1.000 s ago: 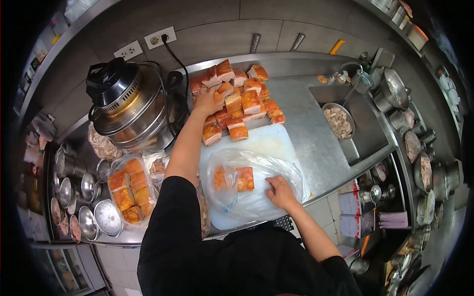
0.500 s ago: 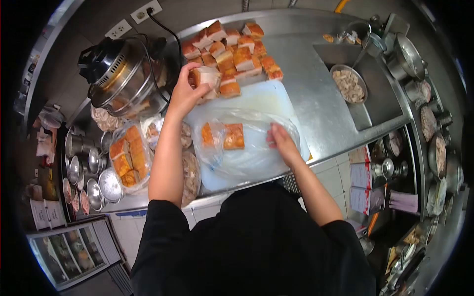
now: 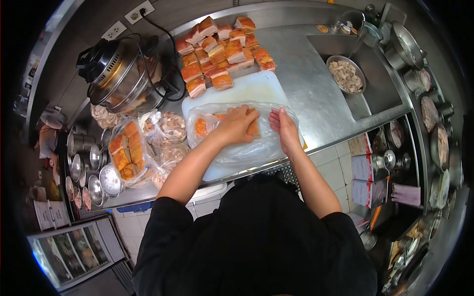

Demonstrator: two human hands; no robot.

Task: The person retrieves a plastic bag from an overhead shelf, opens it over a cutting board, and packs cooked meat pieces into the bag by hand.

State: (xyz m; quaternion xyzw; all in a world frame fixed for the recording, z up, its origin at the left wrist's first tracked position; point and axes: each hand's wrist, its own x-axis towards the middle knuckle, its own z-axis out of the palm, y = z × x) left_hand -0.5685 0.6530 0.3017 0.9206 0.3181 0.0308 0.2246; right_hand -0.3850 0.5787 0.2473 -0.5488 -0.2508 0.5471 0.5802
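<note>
My left hand (image 3: 240, 125) is closed over a piece of crispy-skinned roast pork (image 3: 254, 129) at the clear plastic bag (image 3: 227, 157). More pork (image 3: 201, 127) shows to the left of that hand, partly covered by the plastic. The bag lies flat across a white cutting board (image 3: 269, 89). Beside the bag's right part, my right hand (image 3: 285, 130) is open, with fingers stretched out and nothing held. Above the board, several cut pork blocks (image 3: 234, 52) sit in a group on the steel counter.
Filled bags, one with pork blocks (image 3: 129, 150), stand left of the board. A glass-bowled appliance (image 3: 131, 74) with a black cord is behind them. On the right, a sink (image 3: 377, 93) holds a bowl of pale chunks (image 3: 345, 75). Metal bowls (image 3: 110, 180) are at lower left.
My left hand has moved from the pork group down to the bag, carrying a pork block. My right hand stays beside the bag. The view has shifted slightly.
</note>
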